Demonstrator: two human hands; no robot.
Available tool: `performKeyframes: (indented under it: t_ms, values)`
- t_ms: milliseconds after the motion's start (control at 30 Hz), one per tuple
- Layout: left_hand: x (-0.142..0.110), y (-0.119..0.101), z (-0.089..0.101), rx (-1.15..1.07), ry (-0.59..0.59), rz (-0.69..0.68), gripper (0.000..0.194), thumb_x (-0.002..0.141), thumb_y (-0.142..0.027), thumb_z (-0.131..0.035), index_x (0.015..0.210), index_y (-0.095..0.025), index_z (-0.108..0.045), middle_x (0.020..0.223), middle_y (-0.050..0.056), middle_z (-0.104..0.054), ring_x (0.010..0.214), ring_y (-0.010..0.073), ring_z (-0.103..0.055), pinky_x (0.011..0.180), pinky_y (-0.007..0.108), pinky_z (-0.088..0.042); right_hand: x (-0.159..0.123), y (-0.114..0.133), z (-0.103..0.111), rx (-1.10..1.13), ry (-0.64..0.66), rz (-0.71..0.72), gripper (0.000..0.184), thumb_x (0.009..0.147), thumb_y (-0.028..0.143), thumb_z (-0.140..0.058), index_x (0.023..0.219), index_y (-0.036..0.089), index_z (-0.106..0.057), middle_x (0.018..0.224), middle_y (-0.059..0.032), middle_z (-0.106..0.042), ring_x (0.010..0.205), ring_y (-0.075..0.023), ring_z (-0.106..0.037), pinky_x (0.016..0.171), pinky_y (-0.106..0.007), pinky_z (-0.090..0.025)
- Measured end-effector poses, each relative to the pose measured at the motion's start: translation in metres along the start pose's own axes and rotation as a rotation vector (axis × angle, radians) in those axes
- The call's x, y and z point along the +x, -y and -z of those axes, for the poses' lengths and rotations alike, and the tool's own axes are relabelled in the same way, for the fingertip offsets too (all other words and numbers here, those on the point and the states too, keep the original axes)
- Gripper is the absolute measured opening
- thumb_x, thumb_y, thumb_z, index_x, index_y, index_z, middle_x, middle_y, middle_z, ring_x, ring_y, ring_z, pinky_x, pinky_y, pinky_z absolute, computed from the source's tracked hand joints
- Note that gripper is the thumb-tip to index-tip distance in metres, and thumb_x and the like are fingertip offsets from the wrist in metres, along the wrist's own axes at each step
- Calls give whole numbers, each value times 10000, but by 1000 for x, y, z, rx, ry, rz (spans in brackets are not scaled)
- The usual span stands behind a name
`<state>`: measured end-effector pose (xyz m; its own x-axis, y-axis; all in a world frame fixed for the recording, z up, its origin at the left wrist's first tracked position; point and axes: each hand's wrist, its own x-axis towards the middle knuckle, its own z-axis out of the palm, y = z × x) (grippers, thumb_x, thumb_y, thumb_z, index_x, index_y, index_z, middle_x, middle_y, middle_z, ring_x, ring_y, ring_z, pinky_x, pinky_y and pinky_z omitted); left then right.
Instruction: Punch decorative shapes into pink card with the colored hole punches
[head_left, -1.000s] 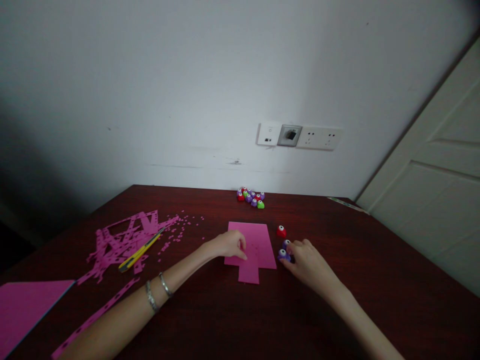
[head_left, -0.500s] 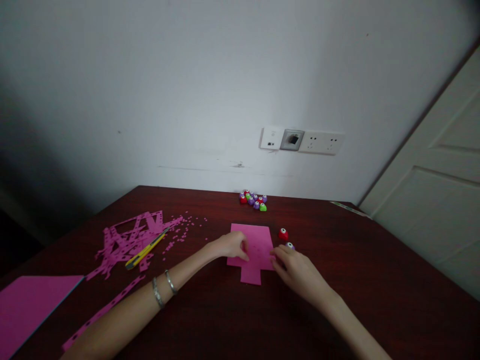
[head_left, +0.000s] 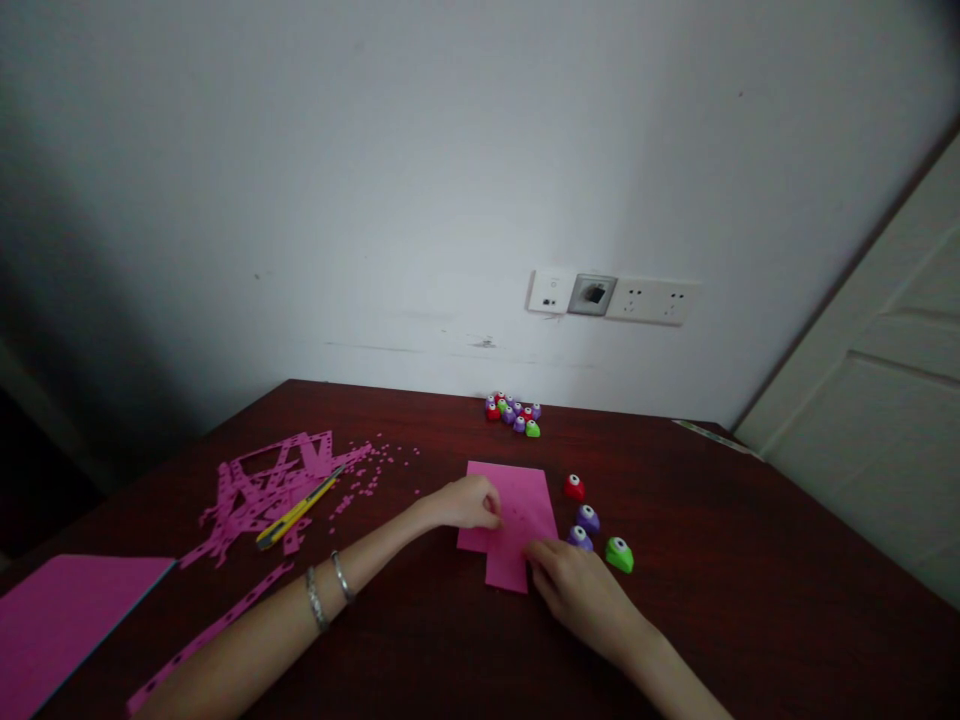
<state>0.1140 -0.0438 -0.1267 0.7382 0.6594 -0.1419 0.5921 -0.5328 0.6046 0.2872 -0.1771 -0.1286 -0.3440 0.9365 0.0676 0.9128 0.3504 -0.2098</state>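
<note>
Between the left hand and the right hand, a pink strip is laid on a pink sheet on the tabletop. Its long axis is run fore-and-aft, its near end extended past the sheet's near edge. The left hand is curled, thumb and forefinger nearly together; the right hand's fingers are bent at the strip's right edge. Whether anything is gripped cannot be told. Since half a second ago, the right hand has been drawn nearer, a green eye-topped piece beyond it being uncovered.
</note>
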Motion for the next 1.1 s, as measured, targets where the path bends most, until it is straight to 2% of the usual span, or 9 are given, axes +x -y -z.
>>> performKeyframes:
  t_ms: [133, 233, 333, 433, 667, 867, 1100]
  values:
    - [12, 12, 16, -129, -139, -45, 217, 691, -296, -579, 769, -137, -703, 756, 40, -697, 700, 151, -607, 619, 215, -428, 0, -2, -5, 27, -5, -2, 221, 837, 84, -370, 847, 187, -566, 816, -24, -646, 751, -173, -610, 599, -263, -319]
    - [33, 30, 33, -169, -271, 57, 218, 691, -263, -583, 797, -113, -699, 739, 59, -694, 693, 162, -614, 604, 225, -440, -1, -4, -9, 37, -17, 3, 222, 836, 81, -369, 848, 188, -563, 806, -22, -642, 741, -173, -606, 599, -267, -319]
    - [63, 50, 48, -103, -429, 174, 207, 694, -302, -623, 789, -132, -694, 745, 51, -689, 703, 162, -618, 630, 231, -446, -1, -5, -10, 43, -30, 3, 222, 839, 81, -369, 856, 187, -563, 809, -24, -643, 737, -174, -605, 602, -271, -322]
    - [92, 65, 59, -62, -508, 240, 257, 683, -328, -657, 860, -144, -683, 853, 69, -687, 809, 193, -616, 702, 258, -446, 0, -3, -8, 50, -25, -7, 221, 841, 83, -371, 854, 183, -566, 809, -31, -644, 738, -176, -606, 602, -272, -327]
    - [135, 74, 57, -22, -533, 331, 396, 662, -362, -690, 1008, -178, -632, 930, 69, -677, 851, 206, -613, 705, 259, -437, -1, -3, -10, 64, -37, 0, 222, 847, 81, -362, 851, 184, -559, 813, -30, -639, 740, -173, -599, 604, -268, -336]
    - [153, 80, 54, -22, -542, 347, 334, 662, -411, -691, 913, -193, -661, 909, 61, -683, 852, 200, -614, 709, 245, -429, 0, -4, -11, 73, -24, -1, 233, 840, 73, -370, 890, 180, -571, 831, -40, -642, 766, -176, -602, 621, -266, -348]
    - [165, 84, 55, -10, -548, 336, 341, 654, -411, -697, 920, -200, -664, 936, 58, -681, 855, 201, -608, 710, 254, -426, 0, -2, -11, 35, -34, 17, 228, 830, 56, -378, 877, 181, -563, 835, -38, -640, 742, -177, -595, 607, -277, -329]
